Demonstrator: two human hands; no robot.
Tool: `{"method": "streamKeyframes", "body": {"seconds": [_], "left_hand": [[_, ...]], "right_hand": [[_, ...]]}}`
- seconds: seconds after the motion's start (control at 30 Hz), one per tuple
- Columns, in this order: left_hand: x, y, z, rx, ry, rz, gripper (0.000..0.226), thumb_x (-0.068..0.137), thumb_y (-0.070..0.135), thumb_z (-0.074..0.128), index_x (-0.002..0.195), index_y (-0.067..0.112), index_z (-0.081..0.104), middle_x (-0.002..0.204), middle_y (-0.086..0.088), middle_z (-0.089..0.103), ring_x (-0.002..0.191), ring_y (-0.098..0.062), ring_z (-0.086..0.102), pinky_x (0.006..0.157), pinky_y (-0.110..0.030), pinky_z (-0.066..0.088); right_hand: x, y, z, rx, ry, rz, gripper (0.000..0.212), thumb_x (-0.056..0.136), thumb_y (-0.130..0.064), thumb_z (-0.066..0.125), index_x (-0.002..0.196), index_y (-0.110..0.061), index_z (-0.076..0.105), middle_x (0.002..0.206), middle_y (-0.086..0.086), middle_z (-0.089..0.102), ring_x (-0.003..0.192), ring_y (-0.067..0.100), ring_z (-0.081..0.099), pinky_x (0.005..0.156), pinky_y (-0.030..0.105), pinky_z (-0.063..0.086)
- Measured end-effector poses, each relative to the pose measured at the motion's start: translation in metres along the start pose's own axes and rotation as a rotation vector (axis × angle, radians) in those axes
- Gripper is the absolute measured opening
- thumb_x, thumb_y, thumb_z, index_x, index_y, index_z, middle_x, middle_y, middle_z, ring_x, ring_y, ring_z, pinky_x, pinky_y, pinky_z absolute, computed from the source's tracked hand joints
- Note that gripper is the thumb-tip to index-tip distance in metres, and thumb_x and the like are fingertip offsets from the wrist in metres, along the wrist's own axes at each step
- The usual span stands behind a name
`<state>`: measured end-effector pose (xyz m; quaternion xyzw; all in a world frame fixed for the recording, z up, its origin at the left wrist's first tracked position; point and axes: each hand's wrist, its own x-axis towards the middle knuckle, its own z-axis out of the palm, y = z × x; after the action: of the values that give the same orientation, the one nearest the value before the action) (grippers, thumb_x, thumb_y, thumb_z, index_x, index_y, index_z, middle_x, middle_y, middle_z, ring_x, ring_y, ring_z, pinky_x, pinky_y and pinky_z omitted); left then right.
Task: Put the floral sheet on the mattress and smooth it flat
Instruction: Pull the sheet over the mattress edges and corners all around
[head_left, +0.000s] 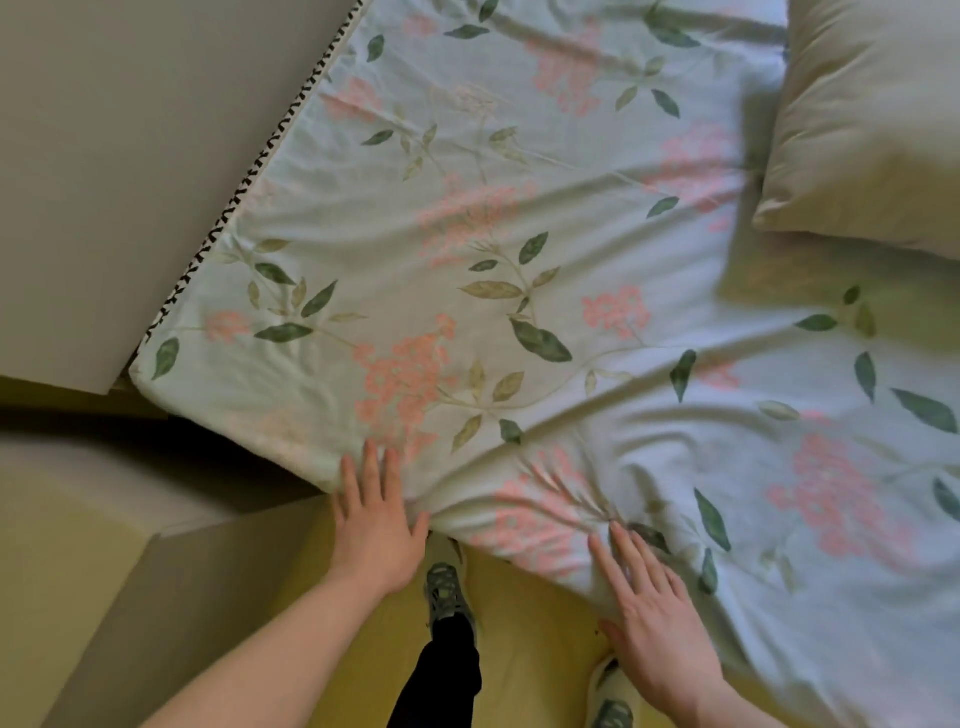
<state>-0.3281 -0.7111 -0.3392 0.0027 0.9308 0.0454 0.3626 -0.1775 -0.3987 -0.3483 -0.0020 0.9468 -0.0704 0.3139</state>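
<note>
The floral sheet (467, 249), pale with pink blossoms and green leaves, lies spread over the mattress and covers its near corner. A black-and-white patterned mattress edge (228, 218) shows along the wall side. My left hand (374, 519) lies flat with straight fingers on the sheet at the mattress's near edge. My right hand (654, 613) presses flat on the sheet further right, where creases fan out from my fingertips. A long fold runs from between my hands toward the right.
A beige pillow (872, 130) sits on the sheet at the upper right. A grey wall (130, 156) borders the mattress's left side. Below are a yellowish floor (530, 649), my shoes and a dark trouser leg (447, 670).
</note>
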Motion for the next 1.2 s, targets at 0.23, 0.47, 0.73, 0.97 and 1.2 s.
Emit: {"method": "streamKeyframes", "body": {"seconds": [0.23, 0.47, 0.73, 0.97, 1.2], "left_hand": [[-0.071, 0.090, 0.053, 0.077, 0.193, 0.161, 0.081, 0.092, 0.034, 0.061, 0.160, 0.027, 0.018, 0.167, -0.005, 0.015, 0.153, -0.028, 0.015, 0.126, -0.044, 0.016], [-0.078, 0.147, 0.050, 0.058, 0.232, 0.117, 0.044, 0.097, 0.035, 0.061, 0.138, 0.032, 0.046, 0.137, 0.004, 0.045, 0.126, -0.020, 0.042, 0.103, -0.034, 0.039], [-0.079, 0.143, 0.046, 0.120, -0.039, 0.172, 0.071, 0.086, 0.013, 0.066, 0.149, 0.022, 0.036, 0.161, -0.006, 0.024, 0.137, -0.030, 0.034, 0.109, -0.040, 0.045], [-0.076, 0.146, 0.030, 0.137, 0.060, 0.231, 0.074, 0.087, 0.020, 0.057, 0.154, 0.023, 0.025, 0.161, -0.008, 0.022, 0.145, -0.030, 0.026, 0.117, -0.043, 0.038], [-0.070, 0.161, 0.038, 0.207, -0.319, 0.210, 0.104, 0.090, 0.031, 0.065, 0.163, 0.029, -0.009, 0.167, -0.003, -0.027, 0.153, -0.032, -0.027, 0.126, -0.048, 0.018]], "right_hand": [[-0.010, 0.039, -0.004, 0.084, 0.100, 0.140, 0.052, 0.078, -0.040, 0.077, 0.121, -0.030, 0.049, 0.113, -0.003, 0.052, 0.097, 0.023, 0.051, 0.072, 0.032, 0.048], [-0.010, 0.052, -0.006, 0.194, 0.073, 0.037, 0.010, 0.099, -0.019, 0.053, 0.092, -0.027, 0.052, 0.093, -0.007, 0.050, 0.084, 0.017, 0.039, 0.070, 0.031, 0.032], [-0.050, 0.067, 0.000, 0.295, 0.041, 0.104, 0.022, 0.097, -0.011, 0.049, 0.085, -0.029, 0.050, 0.092, -0.008, 0.054, 0.083, 0.016, 0.047, 0.067, 0.029, 0.036], [-0.077, 0.073, -0.004, 0.336, 0.179, 0.257, 0.040, 0.092, -0.036, 0.066, 0.128, -0.030, 0.048, 0.118, -0.009, 0.048, 0.100, 0.011, 0.049, 0.082, 0.024, 0.046], [-0.101, 0.114, 0.012, 0.233, 0.049, 0.505, 0.057, 0.087, -0.050, 0.071, 0.131, -0.029, 0.042, 0.124, -0.004, 0.053, 0.112, 0.017, 0.056, 0.087, 0.028, 0.050]]}}
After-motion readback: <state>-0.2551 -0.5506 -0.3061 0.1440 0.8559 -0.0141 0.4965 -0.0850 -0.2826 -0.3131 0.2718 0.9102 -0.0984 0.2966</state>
